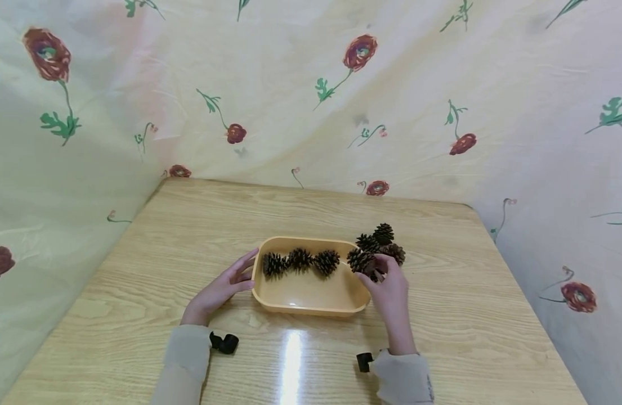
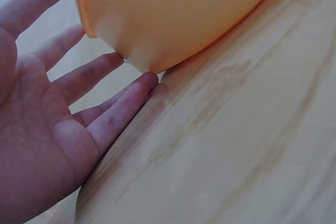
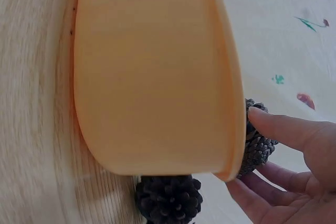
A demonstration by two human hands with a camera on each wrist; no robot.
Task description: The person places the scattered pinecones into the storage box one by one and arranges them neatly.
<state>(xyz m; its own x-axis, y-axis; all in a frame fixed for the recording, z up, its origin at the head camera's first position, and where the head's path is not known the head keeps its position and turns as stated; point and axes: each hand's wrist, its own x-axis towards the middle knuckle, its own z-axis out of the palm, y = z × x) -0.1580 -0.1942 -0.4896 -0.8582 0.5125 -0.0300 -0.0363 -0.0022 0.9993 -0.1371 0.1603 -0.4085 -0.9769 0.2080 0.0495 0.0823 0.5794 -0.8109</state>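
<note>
A yellow-orange plastic basin (image 1: 300,301) stands on the table, with three brown pine cones (image 1: 300,259) in a row along its far side. My left hand (image 1: 226,288) rests against the basin's left end, fingers nearly straight and touching its wall, as the left wrist view also shows. Over the basin's right rim, my right hand (image 1: 389,288) pinches a pine cone (image 1: 359,261) between thumb and fingers. In the right wrist view that held pine cone (image 3: 256,148) is partly hidden behind the rim.
Several more pine cones (image 1: 384,233) lie clustered on the table just beyond the basin's right end. One pine cone (image 3: 169,199) shows beside the basin's base in the right wrist view. A flowered cloth (image 1: 290,112) hangs behind the wooden table (image 1: 473,315).
</note>
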